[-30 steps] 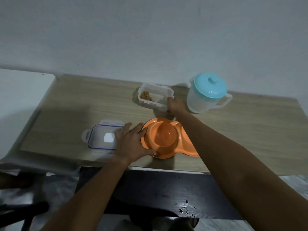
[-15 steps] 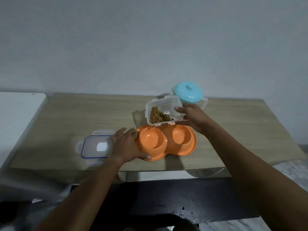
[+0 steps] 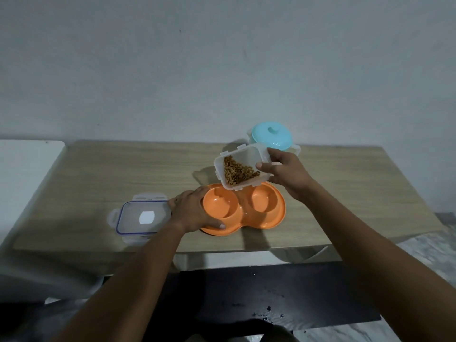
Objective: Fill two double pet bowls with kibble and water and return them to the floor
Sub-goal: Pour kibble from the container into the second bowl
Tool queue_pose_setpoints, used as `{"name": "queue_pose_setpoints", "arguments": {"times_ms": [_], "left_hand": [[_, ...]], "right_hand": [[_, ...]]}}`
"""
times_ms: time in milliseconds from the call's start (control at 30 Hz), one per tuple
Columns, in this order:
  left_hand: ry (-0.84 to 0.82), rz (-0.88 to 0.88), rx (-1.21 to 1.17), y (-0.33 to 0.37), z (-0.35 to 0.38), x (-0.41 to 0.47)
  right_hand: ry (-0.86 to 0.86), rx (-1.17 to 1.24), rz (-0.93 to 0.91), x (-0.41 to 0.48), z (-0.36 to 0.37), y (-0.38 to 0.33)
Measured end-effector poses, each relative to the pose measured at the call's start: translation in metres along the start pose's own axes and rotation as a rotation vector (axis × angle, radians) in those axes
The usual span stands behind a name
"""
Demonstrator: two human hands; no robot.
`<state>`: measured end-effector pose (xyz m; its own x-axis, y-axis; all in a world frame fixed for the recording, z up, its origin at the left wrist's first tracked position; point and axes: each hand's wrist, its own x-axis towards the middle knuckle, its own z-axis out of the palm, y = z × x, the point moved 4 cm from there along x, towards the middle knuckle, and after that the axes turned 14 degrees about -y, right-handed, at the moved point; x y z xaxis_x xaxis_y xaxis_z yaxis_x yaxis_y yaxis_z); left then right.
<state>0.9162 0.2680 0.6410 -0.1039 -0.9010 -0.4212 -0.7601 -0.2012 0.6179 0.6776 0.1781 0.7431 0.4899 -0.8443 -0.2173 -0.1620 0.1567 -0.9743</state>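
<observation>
An orange double pet bowl (image 3: 261,222) sits near the front edge of the wooden table (image 3: 128,174); both of its wells look empty. My left hand (image 3: 195,213) grips its left rim, thumb on the front edge. My right hand (image 3: 286,171) holds a clear plastic kibble container (image 3: 241,159) in the air just above the bowl's middle. The container is tilted toward me, with brown kibble piled in its lower part. Behind my right hand stands a water pitcher with a light blue lid (image 3: 271,137), partly hidden.
The container's clear lid with a blue seal (image 3: 138,218) lies flat on the table, left of my left hand. A white surface (image 3: 27,164) adjoins the table on the left. A wall rises right behind the table. Below the front edge is a dark floor mat (image 3: 283,297).
My right hand lifted the kibble container off the table, carried it over the orange bowl and tipped it. My left hand stayed on the bowl's rim. The camera view tilted up.
</observation>
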Motion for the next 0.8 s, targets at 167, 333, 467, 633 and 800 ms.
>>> {"name": "queue_pose_setpoints", "arguments": {"times_ms": [167, 333, 467, 633, 800], "left_hand": [[-0.004, -0.019, 0.016, 0.006, -0.002, -0.007], [-0.022, -0.014, 0.005, 0.007, -0.002, -0.008], [-0.020, -0.033, 0.032, 0.005, -0.002, -0.008], [-0.031, -0.045, 0.031, 0.006, -0.001, -0.007], [-0.032, -0.056, 0.057, 0.006, -0.003, -0.007]], "right_hand": [[0.003, -0.062, -0.028, 0.000, 0.008, 0.001], [0.017, -0.083, -0.052, -0.003, 0.011, 0.001], [-0.005, -0.186, -0.069, -0.005, 0.014, 0.000], [0.015, -0.182, -0.059, -0.008, 0.011, 0.008], [0.000, -0.218, -0.068, -0.012, 0.013, 0.005]]}}
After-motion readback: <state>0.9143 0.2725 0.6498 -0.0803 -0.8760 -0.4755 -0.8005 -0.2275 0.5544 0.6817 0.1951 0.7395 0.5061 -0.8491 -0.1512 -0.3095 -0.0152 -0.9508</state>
